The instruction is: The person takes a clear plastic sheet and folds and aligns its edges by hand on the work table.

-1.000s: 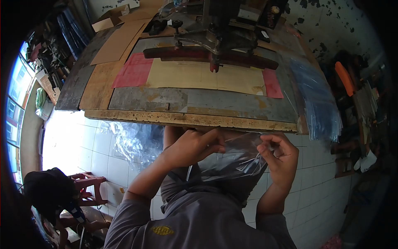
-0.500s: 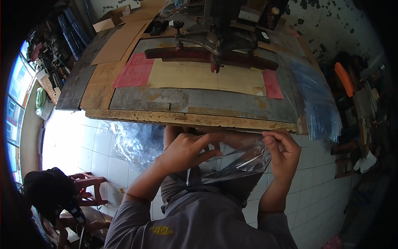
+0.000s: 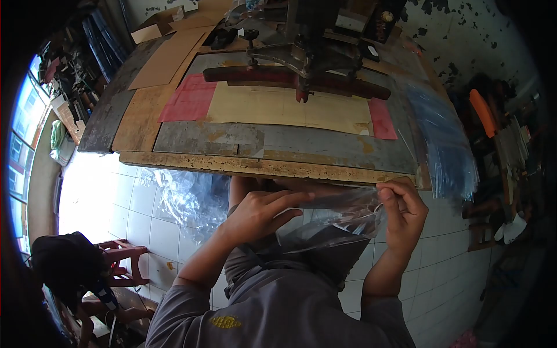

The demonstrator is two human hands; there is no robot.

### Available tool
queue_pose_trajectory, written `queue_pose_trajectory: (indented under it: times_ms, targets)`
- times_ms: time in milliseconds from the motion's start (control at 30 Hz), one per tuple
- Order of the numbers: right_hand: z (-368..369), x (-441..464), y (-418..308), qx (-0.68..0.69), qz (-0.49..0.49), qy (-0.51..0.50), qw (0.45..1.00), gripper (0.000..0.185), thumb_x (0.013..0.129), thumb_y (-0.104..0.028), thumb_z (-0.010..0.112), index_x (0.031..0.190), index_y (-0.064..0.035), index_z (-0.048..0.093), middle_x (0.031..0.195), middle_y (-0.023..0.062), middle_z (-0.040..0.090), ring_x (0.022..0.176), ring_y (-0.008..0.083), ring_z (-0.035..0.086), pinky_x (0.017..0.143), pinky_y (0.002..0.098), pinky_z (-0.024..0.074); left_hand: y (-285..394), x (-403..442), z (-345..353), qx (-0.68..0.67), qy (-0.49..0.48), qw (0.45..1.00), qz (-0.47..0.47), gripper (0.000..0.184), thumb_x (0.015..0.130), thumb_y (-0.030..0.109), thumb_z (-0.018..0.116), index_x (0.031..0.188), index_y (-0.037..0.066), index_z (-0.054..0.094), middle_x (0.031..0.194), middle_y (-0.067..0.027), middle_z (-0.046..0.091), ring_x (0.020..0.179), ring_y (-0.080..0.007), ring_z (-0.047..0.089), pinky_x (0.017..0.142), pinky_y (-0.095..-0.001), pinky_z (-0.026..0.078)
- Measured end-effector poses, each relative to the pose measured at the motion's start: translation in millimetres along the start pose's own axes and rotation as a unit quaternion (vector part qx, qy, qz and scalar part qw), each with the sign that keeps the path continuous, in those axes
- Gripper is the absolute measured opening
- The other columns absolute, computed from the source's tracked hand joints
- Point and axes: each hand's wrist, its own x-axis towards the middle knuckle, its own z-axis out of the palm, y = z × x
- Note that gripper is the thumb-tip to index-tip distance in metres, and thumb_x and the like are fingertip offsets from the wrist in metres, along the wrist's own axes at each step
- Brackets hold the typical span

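A clear plastic sheet or bag (image 3: 342, 223) stretches above my lap, in front of the bench edge. My right hand (image 3: 404, 211) pinches its upper right corner between thumb and fingers. At the sheet's left side is my left hand (image 3: 261, 214), its thumb and index finger apart and the fingertips touching or just over the plastic. Beyond my hands, the bench carries a long yellow sheet (image 3: 284, 107) with pink pieces (image 3: 188, 98) at its ends, under a dark red press bar (image 3: 299, 81).
Blue-tinted plastic sheets (image 3: 444, 139) hang over the bench's right side. Crumpled clear plastic (image 3: 194, 200) lies below the front edge (image 3: 267, 166). Cardboard (image 3: 162, 64) rests at the back left. A person (image 3: 67, 267) is at the lower left near a red stool (image 3: 125, 261).
My right hand has moved right and slightly up with the plastic corner. The plastic is drawn out wider. My left hand has shifted a little left, its fingers more extended.
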Motion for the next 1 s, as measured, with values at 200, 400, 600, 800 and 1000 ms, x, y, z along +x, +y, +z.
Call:
queue_pose_trajectory:
  times_ms: [200,400,600,800,1000]
  targets:
    - [-7,1,1,0.012,-0.013,0.023,1.000,0.009,0.096,-0.002,0.068,0.100,0.0057,0.072,0.096,0.0057,0.065,0.079,0.0068,0.056,0.072,0.0206,0.0439,-4,-2,-7,-0.023,-0.020,0.999,-0.015,0.022,0.087,0.025,0.080,0.099,0.011,0.068,0.115,-0.0018,0.074,0.087,-0.0258,0.074,0.070,-0.0369,0.059]
    - [-25,10,10,0.026,-0.043,0.078,0.996,0.016,0.098,-0.010,0.068,0.098,0.0059,0.069,0.091,0.0058,0.062,0.077,0.0108,0.055,0.070,0.0251,0.0444,-20,-10,-19,-0.010,-0.024,0.997,-0.071,0.025,0.077,0.021,0.088,0.070,0.009,0.067,0.113,-0.0063,0.075,0.090,-0.0274,0.073,0.079,-0.0370,0.056]
    - [-35,23,26,0.036,-0.017,0.102,0.994,0.020,0.100,-0.014,0.066,0.099,0.0055,0.069,0.085,0.0056,0.060,0.077,0.0122,0.054,0.071,0.0265,0.0435,-31,-10,-30,-0.157,0.018,0.977,-0.141,0.025,0.082,0.011,0.086,0.077,0.005,0.063,0.103,-0.0095,0.076,0.087,-0.0194,0.074,0.072,-0.0313,0.057]
    - [-35,33,61,0.093,0.057,0.131,0.985,0.023,0.101,-0.019,0.067,0.102,0.0044,0.070,0.087,0.0041,0.061,0.082,0.0117,0.055,0.076,0.0255,0.0435,-33,-4,-20,-0.291,0.150,0.912,-0.247,0.025,0.088,0.001,0.079,0.107,0.000,0.061,0.095,-0.0088,0.075,0.090,-0.0132,0.073,0.075,-0.0258,0.057]
    - [-17,46,102,0.159,0.132,0.091,0.974,0.026,0.100,-0.024,0.070,0.107,0.0007,0.070,0.092,0.0037,0.066,0.083,0.0118,0.061,0.080,0.0275,0.0487,-51,11,-41,-0.234,0.140,0.931,-0.244,0.041,0.090,0.000,0.076,0.129,-0.001,0.061,0.092,-0.0058,0.073,0.088,-0.0101,0.071,0.078,-0.0251,0.055]
